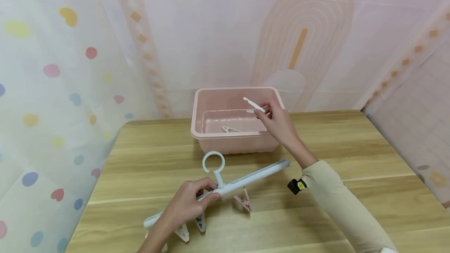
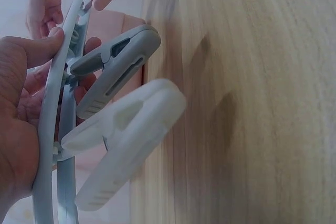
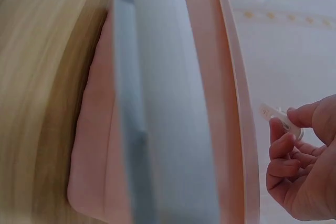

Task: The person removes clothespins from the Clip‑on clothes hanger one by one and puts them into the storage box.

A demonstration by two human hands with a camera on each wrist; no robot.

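My left hand [image 1: 188,202] grips a light blue clip hanger [image 1: 254,177] at its middle, just beside the ring-shaped hook. The bar slants up to the right over the table. Below it hang a grey clip [image 2: 118,64], a white clip [image 2: 126,140] and, farther along, a pink clip [image 1: 243,200]. Over the pink basin [image 1: 239,143], my right hand [image 1: 279,122] pinches a white clothespin [image 1: 254,105] between thumb and fingers. Another pale clothespin [image 1: 230,129] lies on the basin's floor. In the right wrist view the hanger's bar [image 3: 168,103] hides part of the basin.
The basin stands at the back of the wood-grain table [image 1: 337,147], close to a patterned cloth backdrop [image 1: 218,30]. A small black device [image 1: 296,186] sits at the right sleeve's cuff.
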